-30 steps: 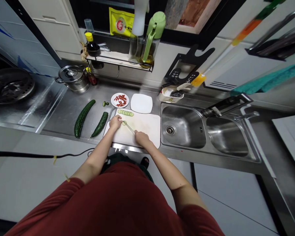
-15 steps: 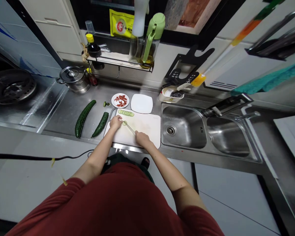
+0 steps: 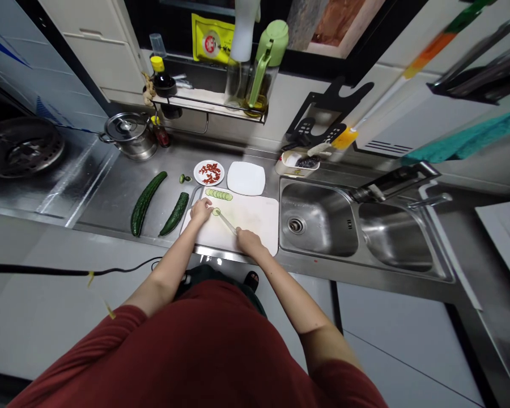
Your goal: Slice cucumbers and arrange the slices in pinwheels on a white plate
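Note:
My right hand [image 3: 249, 242] is closed on the handle of a knife [image 3: 227, 221], whose blade points up and left over the white cutting board [image 3: 255, 218]. At the blade's tip lies a round cucumber slice [image 3: 216, 212]. My left hand [image 3: 201, 210] is beside that slice at the board's left side, fingers bent together; what they hold, if anything, is too small to tell. A row of overlapping cucumber slices [image 3: 219, 195] lies along the board's top edge. Left of the board are a shorter cut cucumber [image 3: 174, 214] and a long whole cucumber [image 3: 148, 204].
Behind the board stand a plate of red pieces [image 3: 209, 173] and a white square plate [image 3: 246, 178]. Small green cucumber ends [image 3: 184, 178] lie nearby. A double sink [image 3: 318, 221] is on the right, a steel pot [image 3: 130, 136] at the back left, a bottle shelf [image 3: 208, 106] above.
The knife and my right hand have shifted slightly right. My left hand stays almost in place, and the whole view has moved a little.

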Tool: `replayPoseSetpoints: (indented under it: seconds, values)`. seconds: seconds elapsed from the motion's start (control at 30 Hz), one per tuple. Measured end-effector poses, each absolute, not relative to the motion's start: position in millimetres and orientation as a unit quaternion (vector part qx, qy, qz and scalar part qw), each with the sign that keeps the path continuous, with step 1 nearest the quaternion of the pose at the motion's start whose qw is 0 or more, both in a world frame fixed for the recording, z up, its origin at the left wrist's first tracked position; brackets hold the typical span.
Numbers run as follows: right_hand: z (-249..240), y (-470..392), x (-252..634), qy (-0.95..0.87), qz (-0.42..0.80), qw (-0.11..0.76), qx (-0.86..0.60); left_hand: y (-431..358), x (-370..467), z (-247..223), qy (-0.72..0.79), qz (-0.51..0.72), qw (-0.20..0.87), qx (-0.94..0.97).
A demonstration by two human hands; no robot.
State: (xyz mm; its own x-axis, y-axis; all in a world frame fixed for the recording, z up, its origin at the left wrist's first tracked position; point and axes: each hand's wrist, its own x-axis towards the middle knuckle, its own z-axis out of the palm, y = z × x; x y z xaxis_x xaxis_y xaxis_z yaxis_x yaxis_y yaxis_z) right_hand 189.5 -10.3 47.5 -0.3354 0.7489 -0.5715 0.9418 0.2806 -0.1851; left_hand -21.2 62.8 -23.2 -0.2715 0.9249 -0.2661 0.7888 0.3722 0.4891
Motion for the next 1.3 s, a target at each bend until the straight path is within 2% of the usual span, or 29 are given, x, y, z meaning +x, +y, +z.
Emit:
replayPoseSetpoints:
  seconds: [0.53, 0.87, 1.03, 1.3]
  values:
    - [45.6, -35.9, 214.3, 0.758, -0.259, 0.189, 0.568, 26.8, -8.1, -17.1, 0.722, 0.157, 0.191, 0.646]
    - [46.9, -35.6, 242.2, 0.731, -0.267, 0.161, 0.607, 52.7, -17.3, -17.7, 0.769, 0.170, 0.275, 0.551]
    - [43.9, -30.9, 244.8, 0.729, -0.260, 0.154, 0.614, 65.5, -28.6, -17.3, 0.803, 0.191, 0.244, 0.509]
    - [39.3, -29.2, 246.9, 0.732, -0.255, 0.146, 0.614, 77.5, -33.2, -9.2, 0.825, 0.150, 0.198, 0.507]
